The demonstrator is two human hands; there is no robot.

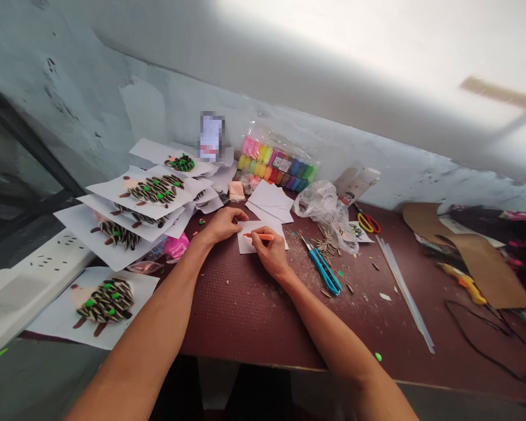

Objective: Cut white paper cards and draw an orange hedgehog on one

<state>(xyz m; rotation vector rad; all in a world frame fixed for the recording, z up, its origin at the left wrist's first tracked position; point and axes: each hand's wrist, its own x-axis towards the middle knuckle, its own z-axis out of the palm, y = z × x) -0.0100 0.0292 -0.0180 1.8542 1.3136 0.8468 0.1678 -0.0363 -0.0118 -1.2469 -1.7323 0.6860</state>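
While seed-shell hedgehogs (106, 301) glued on paper lie in overlapping layers left of the small white sheet (249, 244), the left hand (221, 225) rests open and palm-down, its fingers (241, 215) lightly curved and touching the sheet's upper left corner. The right hand (269, 252) is closed around an orange pen (260, 236), whose tip points left and sits just above the sheet. The sheet lies on a maroon table (249, 327), directly under the right hand. Behind it are loose paper sheets (269, 202) and a bagged pack of colored clay (278, 161). To its right lie blue-handled scissors (322, 266), then a crumpled plastic bag (326, 213) with seed shells (322, 245) spilling beside it. Farther right are red-and-yellow scissors (368, 223), long glue sticks (405, 292), and a brown cardboard piece (482, 257).
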